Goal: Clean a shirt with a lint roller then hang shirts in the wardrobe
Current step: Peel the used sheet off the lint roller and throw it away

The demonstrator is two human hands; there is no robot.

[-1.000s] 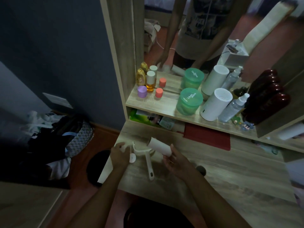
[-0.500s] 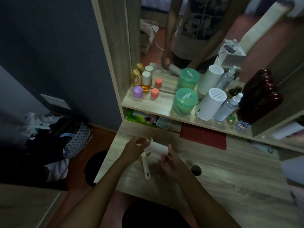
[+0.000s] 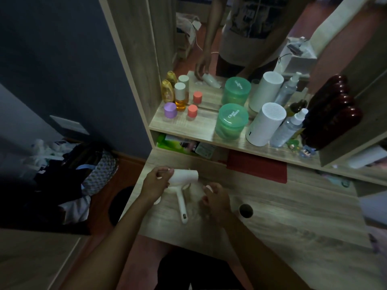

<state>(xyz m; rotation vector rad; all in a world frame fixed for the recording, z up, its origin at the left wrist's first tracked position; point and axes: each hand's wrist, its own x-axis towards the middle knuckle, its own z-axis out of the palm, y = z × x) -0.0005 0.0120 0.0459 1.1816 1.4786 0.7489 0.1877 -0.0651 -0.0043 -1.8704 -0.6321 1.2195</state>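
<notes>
- Gripping the white roll end of the lint roller (image 3: pixel 183 177), my left hand (image 3: pixel 154 183) curls round it just above the counter (image 3: pixel 293 214).
- I see its handle pointing back toward me, between both hands.
- My right hand (image 3: pixel 215 198), fingers loosely curled, holds nothing, just beside the handle.

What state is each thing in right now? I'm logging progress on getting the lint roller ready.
lint roller: on the desk, white roll end raised, handle lying flat.
left hand: grips the roll's left end.
right hand: fingers curled, off the roller; whether it holds anything is unclear.
green tub: lid on.
spray bottle: upright on the shelf.
</notes>
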